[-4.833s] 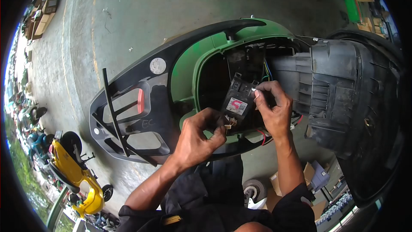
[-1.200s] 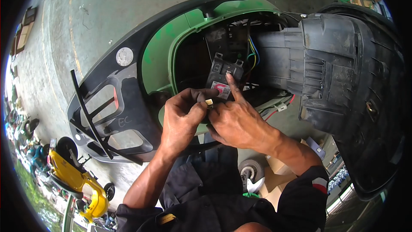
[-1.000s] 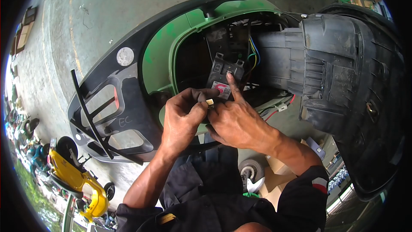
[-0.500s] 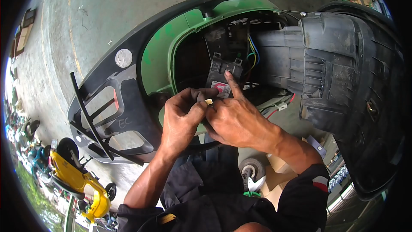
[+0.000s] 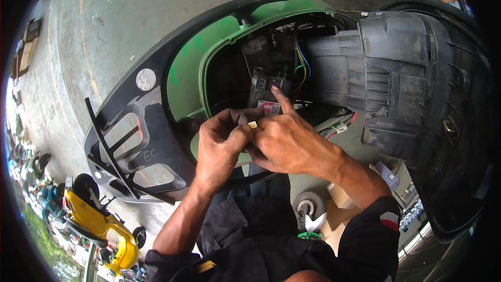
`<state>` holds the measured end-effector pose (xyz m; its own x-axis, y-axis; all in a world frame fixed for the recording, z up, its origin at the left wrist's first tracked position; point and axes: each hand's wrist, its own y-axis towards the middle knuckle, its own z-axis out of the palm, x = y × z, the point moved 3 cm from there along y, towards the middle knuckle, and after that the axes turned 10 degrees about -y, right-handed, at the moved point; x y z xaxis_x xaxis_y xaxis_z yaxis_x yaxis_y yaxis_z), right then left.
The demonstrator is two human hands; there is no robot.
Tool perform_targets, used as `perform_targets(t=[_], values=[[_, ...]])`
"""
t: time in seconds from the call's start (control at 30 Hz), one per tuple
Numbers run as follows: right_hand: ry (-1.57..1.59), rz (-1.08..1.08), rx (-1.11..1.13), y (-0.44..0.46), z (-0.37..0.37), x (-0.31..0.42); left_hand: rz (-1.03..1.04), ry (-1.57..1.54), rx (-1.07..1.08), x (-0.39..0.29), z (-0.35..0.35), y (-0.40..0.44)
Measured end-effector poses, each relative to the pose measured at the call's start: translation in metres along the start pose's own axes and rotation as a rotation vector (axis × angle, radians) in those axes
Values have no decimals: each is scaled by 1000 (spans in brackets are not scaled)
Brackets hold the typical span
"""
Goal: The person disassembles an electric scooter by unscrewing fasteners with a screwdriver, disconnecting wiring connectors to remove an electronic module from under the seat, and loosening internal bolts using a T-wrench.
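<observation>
My left hand (image 5: 221, 138) is closed, its thumb and fingers pinching a small cream-coloured block (image 5: 252, 125). Right beside it, my right hand (image 5: 287, 141) has its index finger stretched out, the tip on or just over a black box with sockets (image 5: 267, 84). The other fingers of that hand are curled, and what they may hold is hidden. A red and white label (image 5: 269, 107) shows on the black box, partly covered by my hands. The box sits inside the opening of a green scooter body (image 5: 190, 68).
A black rear rack (image 5: 156, 99) curves around the left side. On the right stands a large black plastic seat bucket (image 5: 399, 73). Blue and yellow wires (image 5: 304, 62) run beside the box. A yellow scooter (image 5: 99, 224) and cardboard boxes (image 5: 336, 219) are lower down.
The view has shifted slightly, so the scooter sits a little further left. Both hands keep nearly the same pose, the index finger still at the black box.
</observation>
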<state>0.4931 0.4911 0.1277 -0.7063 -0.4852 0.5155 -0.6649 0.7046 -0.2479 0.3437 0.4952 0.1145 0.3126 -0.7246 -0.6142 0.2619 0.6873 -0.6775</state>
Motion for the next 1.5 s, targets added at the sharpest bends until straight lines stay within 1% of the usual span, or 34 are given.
perform_targets(t=[0.1, 0.17, 0.2, 0.27, 0.33, 0.4, 0.47, 0.57, 0.6, 0.67, 0.73, 0.8, 0.83, 0.9, 1.03, 1.07, 1.13, 1.17, 1.2, 1.3, 1.4, 1.43, 1.5], values=[[-37, 2, -38, -7, 8, 4, 9, 19, -3, 6, -6, 2], [45, -42, -132, -13, 7, 12, 5, 25, -13, 8, -9, 1], [36, -20, -135, -17, 6, 9, -1, 26, -13, 9, -10, 1], [193, -32, -370, -27, -3, 5, 2, 9, -30, 9, -8, 1], [216, 181, -561, -41, -5, -17, -7, -24, -18, 12, -10, 3], [278, 526, -725, -57, 10, -59, 30, 94, 13, 15, -16, 5], [499, 859, -706, -67, 34, -98, 35, 84, 25, 17, -18, 6], [422, 923, -679, -74, 59, -136, 44, 79, 6, 16, -17, 5], [424, 929, -686, -70, 62, -144, 41, 86, 12, 16, -14, 5], [202, 830, -667, -58, 64, -156, 36, -8, 4, 17, -11, 5], [165, 823, -689, -38, 47, -162, 49, 2, 8, 18, -11, 5], [203, 903, -426, -20, 40, -174, 44, -9, 14, 17, -9, 5], [210, 901, -431, -16, 34, -178, 46, -1, 12, 17, -9, 5], [195, 939, -210, -7, 30, -183, 52, -4, 11, 18, -11, 4], [245, 949, -233, -4, 35, -189, 38, 58, 15, 19, -15, 5], [280, 983, -162, -6, 37, -191, 43, 59, 2, 18, -16, 5], [278, 929, -242, -10, 43, -194, 42, 67, 15, 18, -13, 5], [321, 904, -193, -10, 44, -195, 38, 90, 12, 16, -12, 5], [326, 898, -191, -11, 44, -196, 40, 92, 4, 16, -12, 5], [317, 843, -233, -8, 41, -192, 39, 81, 16, 16, -11, 5], [355, 1013, -204, -8, 38, -189, 39, 75, 7, 15, -10, 4], [353, 1013, -206, -9, 40, -192, 35, 81, 11, 16, -10, 5], [331, 933, -213, -9, 47, -198, 32, 87, 14, 16, -11, 5]])
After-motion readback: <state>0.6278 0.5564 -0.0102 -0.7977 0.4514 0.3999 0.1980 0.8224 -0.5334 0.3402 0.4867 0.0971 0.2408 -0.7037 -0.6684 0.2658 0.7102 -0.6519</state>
